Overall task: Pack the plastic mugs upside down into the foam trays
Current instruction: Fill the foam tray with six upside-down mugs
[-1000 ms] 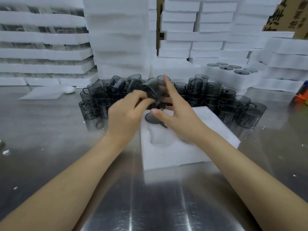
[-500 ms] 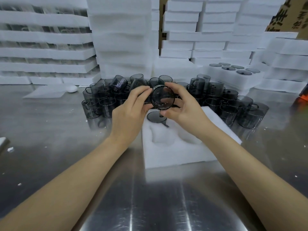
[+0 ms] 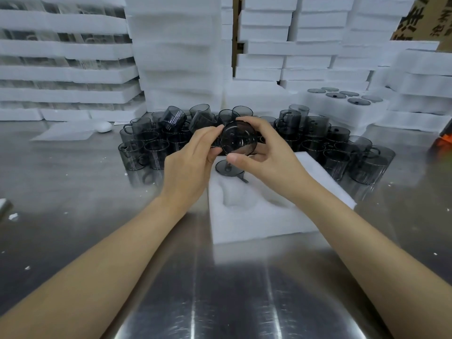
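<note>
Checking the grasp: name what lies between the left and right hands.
Head view: a smoky plastic mug, pinched by the left hand and the right hand.

- Held mug (image 3: 238,140): handle not visible; sides covered by fingers of left hand (image 3: 189,162) and right hand (image 3: 271,157).
- Seated mug (image 3: 226,168) in foam tray (image 3: 256,216): far edge behind held mug.
- Tray's far pockets: behind right hand.
- Cardboard box (image 3: 420,18): cut by top edge, print partial.
- Orange object (image 3: 446,140): cut by right edge, unidentifiable.
- Grey item (image 3: 3,206): cut by left edge.
- Foam stacks (image 3: 176,45): tops out of frame.
</note>
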